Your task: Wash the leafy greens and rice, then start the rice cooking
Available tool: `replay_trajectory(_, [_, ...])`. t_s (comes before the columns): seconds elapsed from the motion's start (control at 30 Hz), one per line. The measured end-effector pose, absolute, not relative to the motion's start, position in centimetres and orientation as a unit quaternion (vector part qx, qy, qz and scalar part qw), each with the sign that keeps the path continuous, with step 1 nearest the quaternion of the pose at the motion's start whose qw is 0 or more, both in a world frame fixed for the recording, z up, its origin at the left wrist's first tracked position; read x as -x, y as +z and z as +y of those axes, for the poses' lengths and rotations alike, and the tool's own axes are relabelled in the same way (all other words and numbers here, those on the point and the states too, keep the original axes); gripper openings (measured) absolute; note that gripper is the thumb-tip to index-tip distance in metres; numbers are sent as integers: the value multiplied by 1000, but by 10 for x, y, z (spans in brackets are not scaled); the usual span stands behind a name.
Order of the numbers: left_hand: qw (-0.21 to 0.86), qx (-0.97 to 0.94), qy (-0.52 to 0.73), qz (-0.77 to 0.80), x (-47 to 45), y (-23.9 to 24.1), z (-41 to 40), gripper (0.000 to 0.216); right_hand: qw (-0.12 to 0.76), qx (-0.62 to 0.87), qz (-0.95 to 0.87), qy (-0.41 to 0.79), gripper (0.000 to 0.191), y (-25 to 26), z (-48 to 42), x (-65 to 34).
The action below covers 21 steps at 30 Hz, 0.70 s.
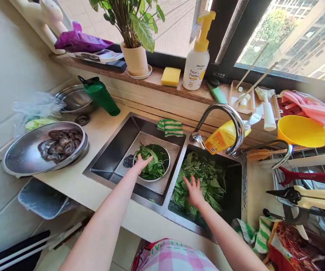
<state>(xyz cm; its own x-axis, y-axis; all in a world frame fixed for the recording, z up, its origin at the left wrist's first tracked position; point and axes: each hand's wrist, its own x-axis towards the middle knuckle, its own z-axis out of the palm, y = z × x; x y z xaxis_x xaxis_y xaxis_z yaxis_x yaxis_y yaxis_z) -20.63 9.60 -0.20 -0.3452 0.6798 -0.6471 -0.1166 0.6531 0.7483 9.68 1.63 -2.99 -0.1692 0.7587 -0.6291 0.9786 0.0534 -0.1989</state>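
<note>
beneath the windowsill point(156, 77), a steel double sink point(176, 173) holds leafy greens point(157, 166). the left hand point(144, 164) is among those in a round bowl point(153, 180) in the left basin point(106, 154); whether it grips any cannot be told. the right hand point(195, 194), fingers spread wide, is at the loose pile point(210, 182) in the right basin point(234, 188). farther left, a steel bowl point(24, 150) holds dark food point(62, 145) (too unclear to name).

A white pump bottle point(195, 69) reads "FRUIT FRESH" in dark capitals. Green letters on the person's pink checked garment point(176, 260) show "TLE PA", partly hidden. The yellow bottle's point(221, 136) print is illegible.
</note>
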Motion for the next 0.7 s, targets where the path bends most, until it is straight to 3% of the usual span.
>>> replay_trajectory(0.07, [519,-235,344,746,198,-11,91,96,253,-552,732,-308,108,-46,9,-89])
replay_trajectory(0.17, [494,-303,332,745,185,-8,78,82,301,-499,761,-285,86,-63,11,-105])
replay_trajectory(0.27, [455,-374,353,727,169,6,55,58,256,-565,747,-238,59,-68,19,-135])
replay_trajectory(0.43, [441,-496,413,624,115,35,5,27,174,-677,669,-252,35,-68,14,-134])
replay_trajectory(0.57, [492,-582,347,546,68,45,-17,22,168,-654,675,-297,26,-64,21,-144])
replay_trajectory(0.7, [491,-651,265,514,43,35,-20,21,158,-707,634,-272,34,-56,25,-163])
